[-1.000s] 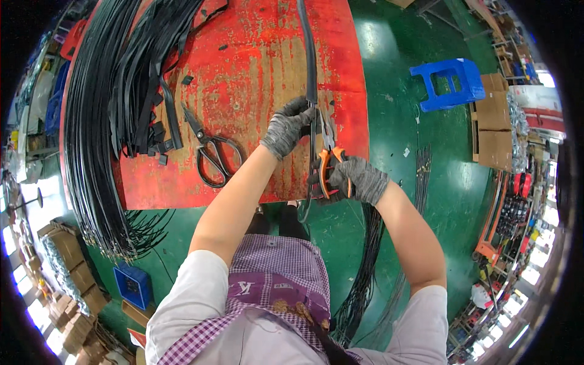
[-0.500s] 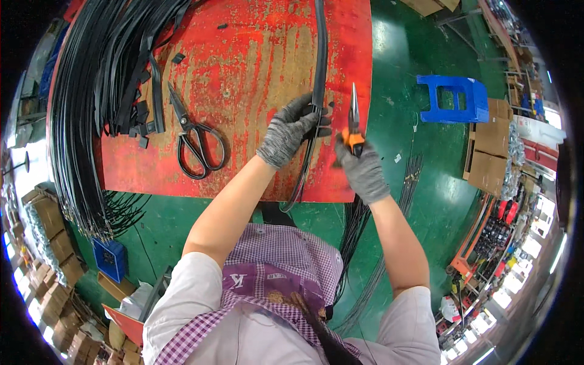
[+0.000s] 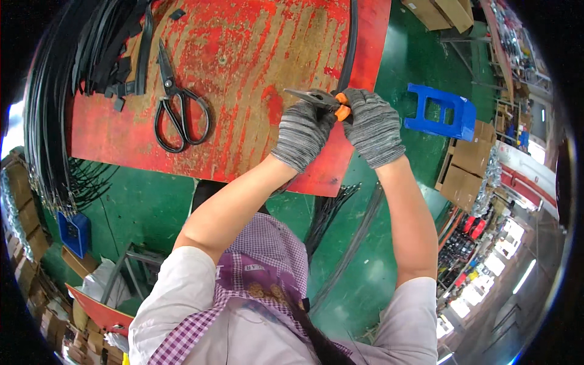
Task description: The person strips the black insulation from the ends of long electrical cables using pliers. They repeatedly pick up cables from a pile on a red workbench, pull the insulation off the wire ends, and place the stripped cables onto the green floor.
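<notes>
My right hand [image 3: 374, 129], in a grey knit glove, is closed on long-nose pliers [image 3: 343, 107] with orange handles. Their metal jaws point left, across the fingertips of my left hand [image 3: 304, 135]. That hand wears a matching glove and is curled around a bundle of thin black cables; its fingertips are partly hidden by the pliers. A black sleeve [image 3: 351, 52] runs from between my hands toward the far table edge. Large black-handled scissors [image 3: 176, 103] lie farther left on the worn red table [image 3: 243, 91].
Many long black cables [image 3: 45, 115] and black strips [image 3: 109, 55] lie over the table's left side, beside small cut pieces [image 3: 119, 104]. A blue plastic stool [image 3: 443, 112] and a cardboard box [image 3: 465, 173] stand to the right. More cables [image 3: 328, 213] hang below the near edge.
My right hand has brought the pliers left to my left hand, and their jaws have turned from pointing away to pointing left. The view has shifted, so the table sits differently.
</notes>
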`<state>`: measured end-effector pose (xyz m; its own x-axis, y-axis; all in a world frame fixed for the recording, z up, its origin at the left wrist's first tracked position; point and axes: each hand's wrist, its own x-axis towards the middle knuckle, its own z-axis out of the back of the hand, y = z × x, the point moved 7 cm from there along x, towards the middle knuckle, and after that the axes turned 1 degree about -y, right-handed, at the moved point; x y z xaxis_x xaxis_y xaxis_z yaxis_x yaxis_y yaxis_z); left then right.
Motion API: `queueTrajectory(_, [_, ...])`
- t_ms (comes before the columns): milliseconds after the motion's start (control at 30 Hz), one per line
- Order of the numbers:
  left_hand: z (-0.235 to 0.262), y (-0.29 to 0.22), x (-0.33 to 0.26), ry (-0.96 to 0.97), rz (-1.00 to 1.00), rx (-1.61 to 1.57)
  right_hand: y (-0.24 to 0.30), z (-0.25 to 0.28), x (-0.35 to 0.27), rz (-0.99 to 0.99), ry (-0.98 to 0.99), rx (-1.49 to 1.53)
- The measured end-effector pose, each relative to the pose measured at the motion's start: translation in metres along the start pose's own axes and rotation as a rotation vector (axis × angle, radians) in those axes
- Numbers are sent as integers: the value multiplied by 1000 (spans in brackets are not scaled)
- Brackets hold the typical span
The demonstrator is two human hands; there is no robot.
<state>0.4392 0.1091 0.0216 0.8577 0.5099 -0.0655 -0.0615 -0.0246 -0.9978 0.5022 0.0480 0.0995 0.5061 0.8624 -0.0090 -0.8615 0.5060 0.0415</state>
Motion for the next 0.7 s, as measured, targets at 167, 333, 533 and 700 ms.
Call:
queueTrajectory(167, [-12,20,2,15,231,-284,-23,11,4,-308,44,889])
queueTrajectory(333, [-8,24,14,99,227,-201,-59,22,12,-668,-60,953])
queueTrajectory(533, [8,3,23,-39,6,95,-1,-80,-61,-816,348,1140])
queueTrajectory(700, [13,-29,29,27,-449,371,57,-112,-86,-948,-150,2171])
